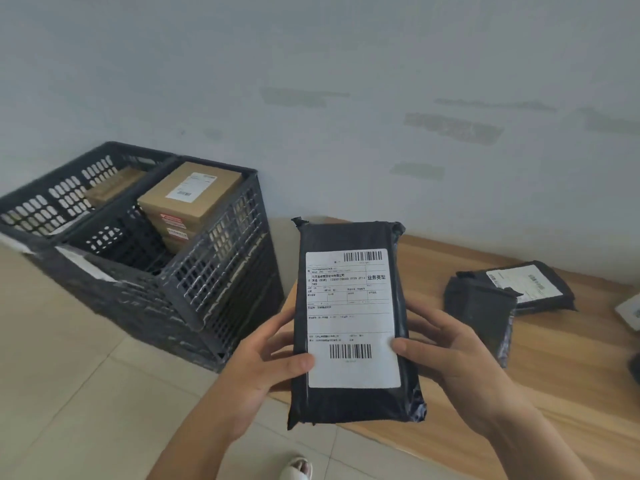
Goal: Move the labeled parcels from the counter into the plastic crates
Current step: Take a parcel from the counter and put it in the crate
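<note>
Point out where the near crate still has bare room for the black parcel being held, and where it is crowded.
In the near crate, the front half is open, bordered by its front rim and the stack of cardboard boxes, which crowds the back up to the rim. Both the left hand and the right hand grip the black parcel. The far crate holds a box; its remaining room is hard to judge.

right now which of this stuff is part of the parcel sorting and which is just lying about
Part of the job:
- black labeled parcel, gripped by left hand and right hand
- black parcels on the counter
- plastic crates holding cardboard boxes
- wooden counter

Just lying about:
- white object at the right edge, too cut off to identify
</note>
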The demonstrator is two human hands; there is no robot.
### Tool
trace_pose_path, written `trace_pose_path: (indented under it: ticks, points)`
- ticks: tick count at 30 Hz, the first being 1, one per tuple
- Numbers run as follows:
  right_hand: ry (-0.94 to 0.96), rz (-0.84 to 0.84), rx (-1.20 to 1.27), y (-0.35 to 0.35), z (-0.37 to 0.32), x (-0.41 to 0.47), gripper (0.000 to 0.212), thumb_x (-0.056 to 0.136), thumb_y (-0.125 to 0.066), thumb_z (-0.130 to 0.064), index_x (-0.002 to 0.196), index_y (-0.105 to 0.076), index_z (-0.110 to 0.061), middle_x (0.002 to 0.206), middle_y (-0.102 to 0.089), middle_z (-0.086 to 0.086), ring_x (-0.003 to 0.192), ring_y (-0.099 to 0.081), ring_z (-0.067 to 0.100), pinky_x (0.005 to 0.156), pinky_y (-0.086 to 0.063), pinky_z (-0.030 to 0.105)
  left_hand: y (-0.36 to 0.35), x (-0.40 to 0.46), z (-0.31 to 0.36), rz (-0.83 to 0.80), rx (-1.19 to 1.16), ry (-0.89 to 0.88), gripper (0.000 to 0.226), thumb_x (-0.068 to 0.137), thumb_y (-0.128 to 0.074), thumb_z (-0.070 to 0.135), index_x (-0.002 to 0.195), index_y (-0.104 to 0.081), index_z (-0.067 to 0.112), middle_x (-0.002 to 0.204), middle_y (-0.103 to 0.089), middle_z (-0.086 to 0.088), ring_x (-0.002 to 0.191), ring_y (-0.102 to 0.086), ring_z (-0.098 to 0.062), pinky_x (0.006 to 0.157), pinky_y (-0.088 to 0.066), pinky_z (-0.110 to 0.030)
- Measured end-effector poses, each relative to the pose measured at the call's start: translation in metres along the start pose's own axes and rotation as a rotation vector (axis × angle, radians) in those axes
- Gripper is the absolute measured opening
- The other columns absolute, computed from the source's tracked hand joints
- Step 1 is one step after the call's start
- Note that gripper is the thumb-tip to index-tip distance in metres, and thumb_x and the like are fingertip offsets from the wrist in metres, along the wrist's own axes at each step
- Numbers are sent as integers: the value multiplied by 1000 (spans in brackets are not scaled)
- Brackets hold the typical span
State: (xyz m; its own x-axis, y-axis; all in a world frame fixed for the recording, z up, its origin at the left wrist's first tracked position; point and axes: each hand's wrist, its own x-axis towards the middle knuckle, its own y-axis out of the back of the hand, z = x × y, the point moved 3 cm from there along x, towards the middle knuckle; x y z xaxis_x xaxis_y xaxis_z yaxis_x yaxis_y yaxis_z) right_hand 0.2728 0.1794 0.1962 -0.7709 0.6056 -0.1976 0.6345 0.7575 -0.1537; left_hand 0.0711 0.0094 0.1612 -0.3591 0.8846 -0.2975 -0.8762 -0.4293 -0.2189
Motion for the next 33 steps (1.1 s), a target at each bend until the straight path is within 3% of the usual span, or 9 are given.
trace_pose_path:
  ticks: [2, 5, 10, 15, 18, 24, 28, 33]
  points:
    - [-35, -83, -2, -6, 10, 6, 57, 71, -88, -28, 124, -73, -43, 126, -75, -2, 110, -75, 26, 85, -63, 36, 3, -21, -10, 103, 10, -2, 71, 69, -92, 39, 132, -62, 50, 128, -74, 3, 116, -72, -22, 83, -64, -36]
    - [-105, -213, 7, -22, 29, 17, 64, 60, -90, -36, 122, -75, -41, 125, -75, -2, 111, -74, 26, 92, -58, 45, 10, -59, -31, 262, 2, -3, 69, 66, -90, 40, 129, -64, 52, 129, -73, 5, 117, -72, -23, 88, -63, -44]
    - [-218, -431, -9, -75, 56, 17, 65, 55, -88, -34, 118, -76, -42, 120, -77, 1, 110, -74, 29, 97, -56, 50, 20, -139, -56, 510, -83, -13, 78, 53, -102, 47, 124, -68, 52, 129, -74, 1, 115, -73, -28, 85, -64, -46]
    - [-271, -589, -49, -123, 67, 16, 53, 67, -84, -25, 117, -75, -42, 119, -77, 1, 110, -74, 27, 103, -53, 56, 29, -193, -65, 647, -118, -56, 76, 61, -100, 44, 129, -66, 50, 133, -72, -1, 116, -72, -30, 83, -63, -42]
    - [-284, -651, -87, -154, 70, 21, 61, 60, -85, -37, 119, -75, -42, 121, -76, -1, 113, -73, 26, 105, -52, 57, 42, -215, -69, 737, -126, -89, 78, 62, -99, 43, 132, -66, 47, 133, -71, -4, 117, -71, -33, 83, -63, -41]
    - [-292, -718, -174, -236, 76, 40, 78, 59, -97, -43, 130, -66, -32, 118, -77, -6, 111, -74, 23, 102, -56, 52, 99, -245, -64, 844, -132, -135, 66, 67, -90, 33, 128, -67, 44, 130, -73, -3, 114, -73, -30, 83, -63, -39]
    - [-259, -725, -207, -300, 75, 63, 62, 71, -94, -25, 128, -68, -26, 118, -77, -1, 107, -75, 22, 91, -60, 44, 152, -256, -55, 898, -190, -183, 61, 65, -89, 31, 123, -69, 35, 127, -74, -8, 109, -74, -33, 81, -63, -38]
    - [-231, -772, -267, -375, 69, 91, 45, 86, -81, -9, 125, -69, -29, 118, -77, 3, 106, -76, 24, 91, -62, 43, 221, -272, -43, 914, -238, -210, 61, 65, -90, 29, 123, -69, 34, 126, -74, -9, 110, -73, -35, 82, -62, -39]
